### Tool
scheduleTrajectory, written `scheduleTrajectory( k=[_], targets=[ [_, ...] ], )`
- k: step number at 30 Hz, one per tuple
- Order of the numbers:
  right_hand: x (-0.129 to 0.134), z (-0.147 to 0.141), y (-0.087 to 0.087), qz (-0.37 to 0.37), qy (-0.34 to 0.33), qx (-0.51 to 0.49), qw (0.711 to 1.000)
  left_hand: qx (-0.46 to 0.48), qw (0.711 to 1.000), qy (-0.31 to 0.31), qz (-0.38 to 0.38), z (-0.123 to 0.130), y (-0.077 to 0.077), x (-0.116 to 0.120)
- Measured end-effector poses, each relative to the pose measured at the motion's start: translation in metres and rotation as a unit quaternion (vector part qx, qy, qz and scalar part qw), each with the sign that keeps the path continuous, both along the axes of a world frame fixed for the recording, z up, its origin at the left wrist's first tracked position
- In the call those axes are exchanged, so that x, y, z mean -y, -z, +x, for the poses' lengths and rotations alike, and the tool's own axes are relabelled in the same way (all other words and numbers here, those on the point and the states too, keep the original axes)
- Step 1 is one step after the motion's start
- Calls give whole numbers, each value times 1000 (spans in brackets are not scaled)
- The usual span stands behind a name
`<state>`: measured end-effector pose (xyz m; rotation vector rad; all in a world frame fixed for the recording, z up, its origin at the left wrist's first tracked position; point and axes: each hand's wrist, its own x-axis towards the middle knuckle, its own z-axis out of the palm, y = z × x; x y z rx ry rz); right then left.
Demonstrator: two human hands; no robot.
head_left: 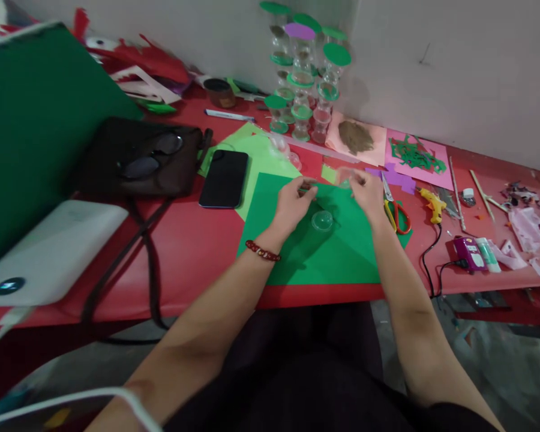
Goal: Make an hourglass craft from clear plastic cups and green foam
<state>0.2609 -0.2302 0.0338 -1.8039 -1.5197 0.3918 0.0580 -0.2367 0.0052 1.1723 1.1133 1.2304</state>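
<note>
My right hand [365,191] is closed, thumb and fingers pinching a small clear plastic cup [344,176] over the far edge of a green paper sheet [328,261]. Motion blurs that cup. Above the same sheet, my left hand [296,204] has its fingers loosely curved, thumb and index apart, with nothing visible between them. Another clear plastic cup [322,221] rests on the green sheet between the hands. More clear cups [292,157] lie beyond the left hand, on light green paper [234,142].
Towers of clear cups with green and purple discs [302,78] stand by the wall. Scissors [396,210], a yellow glue gun [433,205] and its cord lie right. A phone [224,179], a dark bag [144,156] with glasses, and a white device [58,246] are left.
</note>
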Motion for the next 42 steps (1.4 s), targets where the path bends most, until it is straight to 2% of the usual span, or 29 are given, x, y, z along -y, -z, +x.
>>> scheduleTrajectory(
  k=[4, 11, 14, 17, 23, 26, 28, 34, 36, 38, 40, 42],
  targets=[
    [22, 4, 19, -15, 14, -6, 1000, 17, 1000, 14, -14, -4, -12, 4],
    [21, 13, 36, -8, 51, -66, 996, 26, 999, 1, -39, -6, -15, 3],
    [21, 16, 34, 25, 51, -77, 995, 23, 999, 3, -43, -5, -14, 3],
    [25, 25, 27, 80, 88, -55, 991, 12, 999, -14, -35, -6, -14, 3],
    [28, 48, 20, 115, 181, -3, 977, 16, 993, -113, -3, -13, -9, -6],
    [24, 49, 25, 124, 184, 27, 975, 40, 983, -176, -39, -16, -5, -11],
    [22, 47, 29, 127, 183, 56, 973, 55, 977, -196, -65, -18, -4, -14],
    [20, 36, 35, 160, 121, 103, 974, 134, 957, -196, -167, -23, -9, -31],
    [20, 32, 36, 166, 97, 116, 974, 82, 969, -189, -139, -23, -10, -42],
    [21, 28, 38, 167, 85, 120, 975, -51, 981, -184, -23, -21, -10, -53],
    [21, 26, 39, 164, 77, 116, 977, -193, 966, -143, 97, -17, -8, -66],
    [22, 25, 39, 159, 72, 114, 978, -252, 953, -80, 144, -14, -5, -77]
  ],
)
